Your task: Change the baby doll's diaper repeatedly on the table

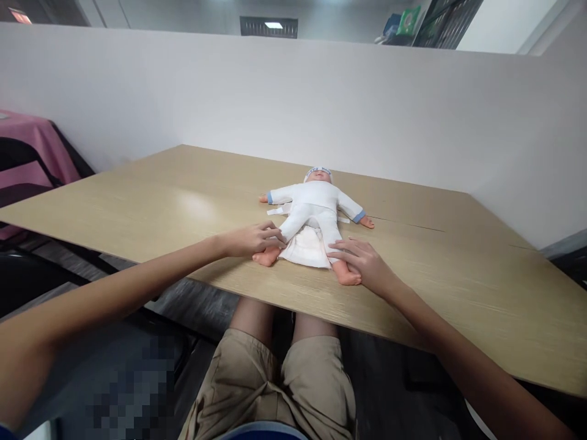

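Note:
A baby doll lies on its back on the table, legs spread towards me, in a white suit with blue cuffs and a printed headband. Under its hips and between its legs lies a white diaper, spread out flat with its side tabs sticking out. My left hand curls its fingers on the lower part of the doll's leg on the left, just above the bare foot. On the other leg, the fingers of my right hand bend over the lower trouser leg. Both thumbs are largely hidden.
The wooden table ends in front of my lap. Behind it stands a white partition. A pink cloth covers something at the far left, near dark chairs. A green package shows beyond the partition.

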### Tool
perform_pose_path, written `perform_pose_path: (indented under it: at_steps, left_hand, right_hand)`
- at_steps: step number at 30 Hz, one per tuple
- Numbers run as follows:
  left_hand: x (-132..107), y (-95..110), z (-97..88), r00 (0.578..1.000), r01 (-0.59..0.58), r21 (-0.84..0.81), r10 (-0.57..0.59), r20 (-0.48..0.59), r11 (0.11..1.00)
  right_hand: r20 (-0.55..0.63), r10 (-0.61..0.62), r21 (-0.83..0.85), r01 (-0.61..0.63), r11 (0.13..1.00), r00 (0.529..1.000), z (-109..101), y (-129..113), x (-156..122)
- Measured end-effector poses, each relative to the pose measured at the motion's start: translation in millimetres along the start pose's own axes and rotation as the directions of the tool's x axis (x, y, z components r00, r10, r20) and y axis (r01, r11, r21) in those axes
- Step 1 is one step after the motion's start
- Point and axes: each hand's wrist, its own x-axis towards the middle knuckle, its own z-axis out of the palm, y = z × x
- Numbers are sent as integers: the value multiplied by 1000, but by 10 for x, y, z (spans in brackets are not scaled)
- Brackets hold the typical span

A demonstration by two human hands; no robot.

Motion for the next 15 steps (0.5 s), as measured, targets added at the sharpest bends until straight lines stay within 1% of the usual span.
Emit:
perform_pose_path:
  at_steps: [4,6,8,9,11,13,15]
  left_hand:
    - [27,72,-93,999,27,-9,-27,22,1000]
    - [59,154,-132,996,82,-13,-81,45,997]
    - [111,255,-146,986,155,2,-154,60,988]
    - [141,303,-137,980,187,21,-188,60,982]
    - [200,378,-85,972,229,82,-233,41,970]
    - [239,415,-1,971,232,155,-238,22,960]
    - [254,413,82,973,224,201,-230,5,954]
  right_hand:
    - [19,49,121,-51,991,999,-81,15,63]
    - [26,67,175,-70,982,997,-125,-12,114]
    - [30,83,190,-87,978,996,-152,-85,168]
    - [33,95,175,-99,980,995,-155,-139,192]
    - [43,118,91,-122,988,992,-129,-273,232]
    - [52,139,-42,-137,990,989,-67,-420,259]
    - [55,168,-172,-157,973,984,14,-540,279]
